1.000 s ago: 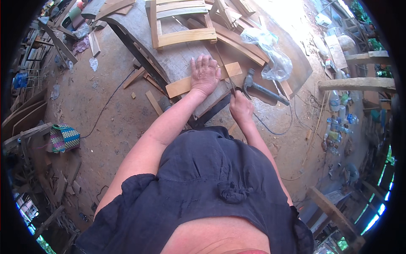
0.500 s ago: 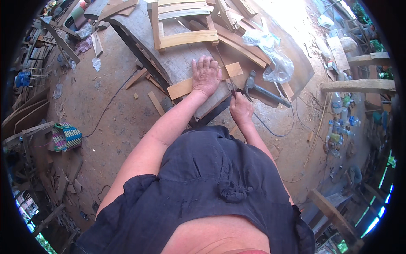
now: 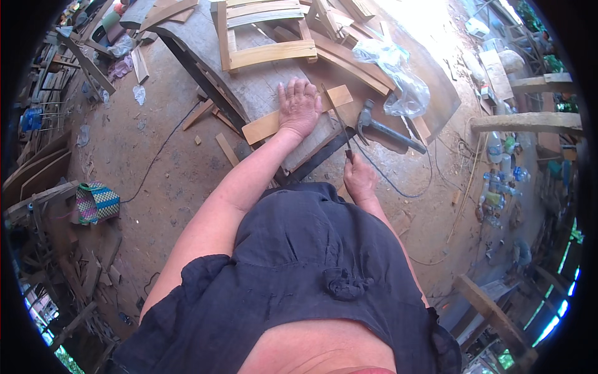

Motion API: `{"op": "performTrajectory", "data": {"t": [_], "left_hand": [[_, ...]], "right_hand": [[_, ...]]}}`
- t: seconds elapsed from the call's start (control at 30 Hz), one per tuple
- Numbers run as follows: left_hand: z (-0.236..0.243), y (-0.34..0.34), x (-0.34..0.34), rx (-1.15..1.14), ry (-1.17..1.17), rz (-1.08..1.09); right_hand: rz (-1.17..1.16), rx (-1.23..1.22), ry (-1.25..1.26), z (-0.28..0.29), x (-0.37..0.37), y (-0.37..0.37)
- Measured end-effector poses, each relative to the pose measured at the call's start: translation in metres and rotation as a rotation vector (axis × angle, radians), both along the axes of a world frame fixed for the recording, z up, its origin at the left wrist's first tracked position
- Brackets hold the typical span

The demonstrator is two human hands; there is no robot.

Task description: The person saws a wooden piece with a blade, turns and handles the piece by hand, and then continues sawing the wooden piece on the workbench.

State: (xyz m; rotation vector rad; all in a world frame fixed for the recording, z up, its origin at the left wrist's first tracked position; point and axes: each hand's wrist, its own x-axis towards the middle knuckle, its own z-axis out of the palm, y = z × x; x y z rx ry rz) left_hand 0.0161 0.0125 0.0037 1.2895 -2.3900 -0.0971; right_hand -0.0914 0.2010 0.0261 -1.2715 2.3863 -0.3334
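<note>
My left hand (image 3: 299, 112) lies palm down, fingers outstretched, on a light wooden board (image 3: 259, 128) laid across the near end of a worn plank bench (image 3: 249, 96). My right hand (image 3: 359, 176) is closed round the dark handle of a thin saw (image 3: 342, 128), below and right of the board. The blade runs up across the board just right of my left fingers. A claw hammer (image 3: 389, 131) lies to the right of the blade.
A slatted wooden frame (image 3: 271, 53), loose strips (image 3: 349, 65) and a crumpled clear bag (image 3: 405, 96) top the bench. Plastic bottles (image 3: 495, 149) and rough timber (image 3: 526, 124) are on the right, a woven basket (image 3: 99, 202) on the left. A cord crosses the floor.
My right hand and the saw have moved back toward my body, downward and slightly right in the view. My left hand stays on the board, shifted only slightly.
</note>
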Motion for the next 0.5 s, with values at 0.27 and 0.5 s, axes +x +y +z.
{"op": "performTrajectory", "data": {"t": [0.27, 0.5], "left_hand": [[-0.001, 0.001, -0.001, -0.009, -0.002, 0.012], [0.001, 0.0, -0.004, -0.027, 0.012, 0.0]], "right_hand": [[0.103, -0.002, 0.041, 0.011, -0.006, -0.001], [0.113, -0.053, 0.076, 0.005, -0.007, -0.064]]}}
